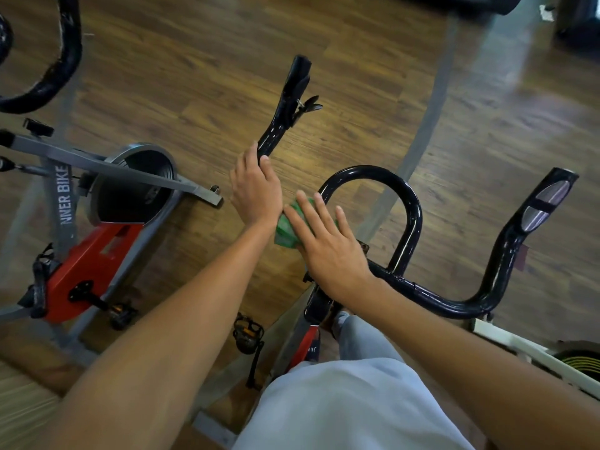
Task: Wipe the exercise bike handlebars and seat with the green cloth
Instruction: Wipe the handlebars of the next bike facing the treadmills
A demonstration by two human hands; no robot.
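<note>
Head view, steeply downward, close above handlebars (406,203)

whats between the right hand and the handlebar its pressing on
The folded green cloth lies between the right hand and the black handlebar, its edge showing past the fingers in the head view.

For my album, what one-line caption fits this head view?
Left hand grips handlebar; right hand presses green cloth onto it.
</note>
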